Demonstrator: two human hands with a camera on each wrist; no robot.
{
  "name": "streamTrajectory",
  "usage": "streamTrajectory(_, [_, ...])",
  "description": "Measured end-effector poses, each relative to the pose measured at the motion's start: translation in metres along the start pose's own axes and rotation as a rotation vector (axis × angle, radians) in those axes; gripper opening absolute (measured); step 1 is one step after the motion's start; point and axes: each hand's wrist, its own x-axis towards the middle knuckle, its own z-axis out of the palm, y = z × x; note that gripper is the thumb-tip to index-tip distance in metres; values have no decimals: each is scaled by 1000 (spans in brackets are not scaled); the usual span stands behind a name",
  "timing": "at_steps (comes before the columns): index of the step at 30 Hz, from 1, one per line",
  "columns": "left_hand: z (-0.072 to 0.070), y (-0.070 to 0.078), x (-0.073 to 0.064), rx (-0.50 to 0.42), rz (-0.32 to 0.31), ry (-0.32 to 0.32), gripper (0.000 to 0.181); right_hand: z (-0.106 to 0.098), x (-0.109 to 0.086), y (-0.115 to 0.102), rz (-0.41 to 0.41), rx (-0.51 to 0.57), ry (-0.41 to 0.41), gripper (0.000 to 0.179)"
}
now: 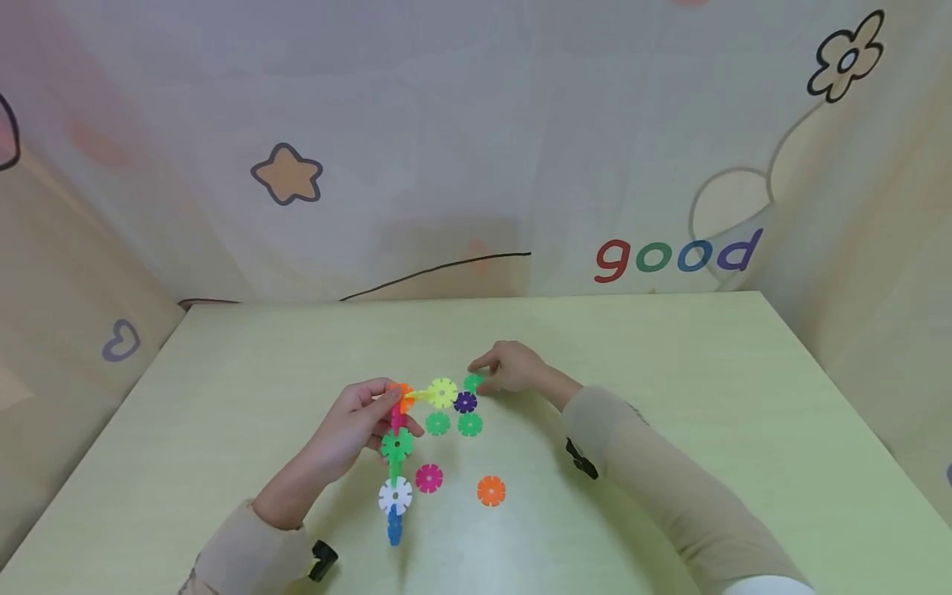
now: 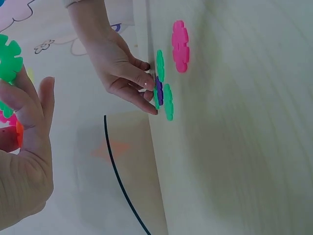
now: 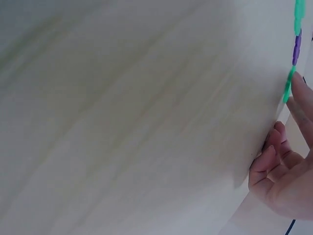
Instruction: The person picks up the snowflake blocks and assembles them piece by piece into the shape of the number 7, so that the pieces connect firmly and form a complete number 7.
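Observation:
My left hand [image 1: 349,430] holds up a chain of slotted plastic snowflake discs, its thumb and fingers pinching it at the orange disc [image 1: 406,398]. Below hang pink, green, a white disc [image 1: 395,496] and a blue disc [image 1: 395,527]; a yellow disc [image 1: 443,392] sticks out to the right. My right hand [image 1: 516,368] reaches to the table, thumb and forefinger at the edges of a green disc [image 1: 472,383]. Beside that lie a purple disc [image 1: 465,402] and two more green discs [image 1: 470,425]. The right wrist view shows the fingertips right at the green disc [image 3: 289,85].
A loose pink disc [image 1: 429,478] and a loose orange disc [image 1: 491,491] lie on the pale wooden table [image 1: 632,347], nearer to me. A printed curtain [image 1: 446,149] stands behind the table and along both sides.

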Motion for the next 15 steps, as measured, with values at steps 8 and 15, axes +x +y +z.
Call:
streamTrajectory(8, [0, -2, 0, -5, -6, -7, 28, 0, 1, -1, 14, -13, 1, 33])
streamTrajectory(15, [0, -3, 1, -13, -7, -11, 30, -2, -1, 1, 1, 47, 43, 24])
